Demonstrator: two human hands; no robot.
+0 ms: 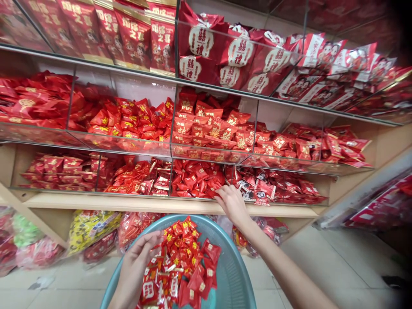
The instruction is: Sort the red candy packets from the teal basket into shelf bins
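Note:
A teal plastic basin [233, 274] sits low in front of me, heaped with small red wrapped candies [185, 262]. My left hand [140, 259] grips the basin's near-left rim, fingers curled at the edge of the candy heap. My right hand [232, 202] reaches forward to the lowest clear shelf bin [196, 178], fingertips closing on red candy packets at the bin's front edge; what exactly they pinch is hidden among the packets.
Clear acrylic bins on three wooden shelf tiers hold red sweets and gift bags [225, 56]. Bulk bags, one yellow [90, 227], lie on the tiled floor beneath the shelf. Another rack with red packets [383, 206] stands at the right.

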